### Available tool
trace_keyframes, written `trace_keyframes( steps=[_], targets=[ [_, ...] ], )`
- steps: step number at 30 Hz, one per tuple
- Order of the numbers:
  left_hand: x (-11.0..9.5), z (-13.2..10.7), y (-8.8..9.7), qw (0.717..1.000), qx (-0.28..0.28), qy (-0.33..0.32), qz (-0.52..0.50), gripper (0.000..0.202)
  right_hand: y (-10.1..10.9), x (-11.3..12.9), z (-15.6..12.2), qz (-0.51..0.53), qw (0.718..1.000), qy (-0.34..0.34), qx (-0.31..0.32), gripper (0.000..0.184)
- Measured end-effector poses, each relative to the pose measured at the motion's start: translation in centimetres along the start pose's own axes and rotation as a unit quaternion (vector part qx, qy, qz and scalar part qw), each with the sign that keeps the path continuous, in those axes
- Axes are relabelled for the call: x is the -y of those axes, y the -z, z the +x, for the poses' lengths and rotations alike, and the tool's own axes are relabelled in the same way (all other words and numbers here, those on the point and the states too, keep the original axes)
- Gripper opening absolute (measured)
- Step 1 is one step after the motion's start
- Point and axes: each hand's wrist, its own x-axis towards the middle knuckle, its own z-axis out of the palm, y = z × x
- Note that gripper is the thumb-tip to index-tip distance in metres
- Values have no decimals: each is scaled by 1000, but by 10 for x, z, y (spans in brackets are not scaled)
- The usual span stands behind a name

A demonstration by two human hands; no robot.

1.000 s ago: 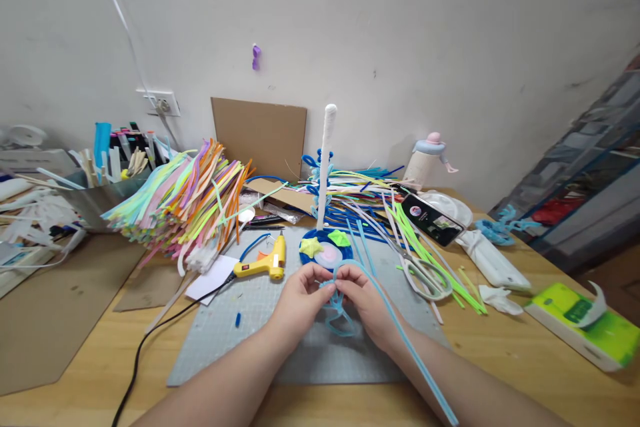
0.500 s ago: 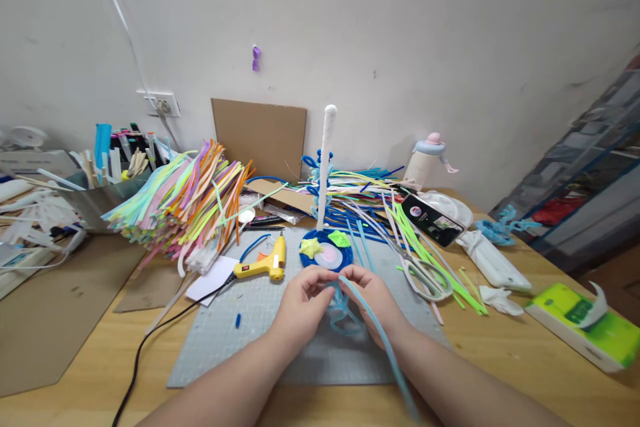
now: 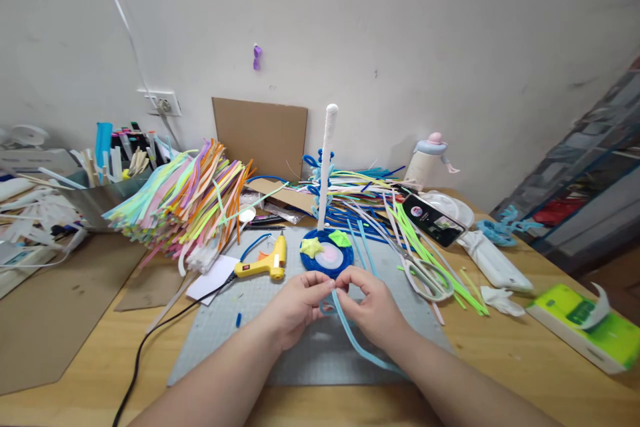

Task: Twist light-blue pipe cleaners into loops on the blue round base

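Surface: wooden table (image 3: pixel 500 373) across the lower frame, grey gridded cutting mat (image 3: pixel 220 353) at lower centre. Room: pale grey wall (image 3: pixel 475 40) behind, one socket plate (image 3: pixel 173 104) at left, one small purple ornament (image 3: pixel 257 59) at upper centre-left; shelving (image 3: pixel 575 160) along the right edge. Hands, lower centre: left hand (image 3: pixel 300 307) and right hand (image 3: pixel 373 307), fingers bent, thumbs and fingertips nearly closed in a pinch on light-blue fuzzy stems (image 3: pixel 351 335), which lie between them over the mat and trail to the right forearm; exact number of stems cannot be told. Counts: one round blue base (image 3: pixel 306 267) just beyond the hands, bearing two stars, one yellow (image 3: pixel 312 248), one green (image 3: pixel 341 239); one upright white rod (image 3: pixel 327 160); one yellow glue gun (image 3: pixel 263 267) centre-left; at right, one pair of scissors (image 3: pixel 447 290), one phone (image 3: pixel 435 219), one bottle (image 3: pixel 423 165).
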Motion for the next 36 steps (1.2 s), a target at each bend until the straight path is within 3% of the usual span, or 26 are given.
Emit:
trace_keyframes(
  steps=[4,9,16,21,23,27,29,32,36],
  targets=[
    [-3,-2,3,999,-2,36,39,27,2,1,1,4,1000,-14,3,6],
    [-3,-1,7,998,1,35,50,27,2,1,4,78,995,-62,19,8],
    [0,0,8,999,-3,36,34,26,0,-3,6,280,941,-172,85,19],
    [-4,0,5,998,-28,20,47,29,5,-2,10,323,925,-181,88,15],
    [-6,3,7,997,-55,-6,58,30,11,-2,13,280,943,-160,76,16],
    [-10,12,18,971,-161,-120,132,31,26,0,16,39,995,-60,74,23],
    [-13,15,24,954,-208,-163,144,32,30,-1,15,-54,993,-18,100,18],
    [-18,18,31,942,-259,-179,117,33,28,-9,13,-126,981,4,147,12],
    [-23,17,31,948,-256,-182,53,32,22,-22,13,-205,971,-3,125,15]
  ],
)
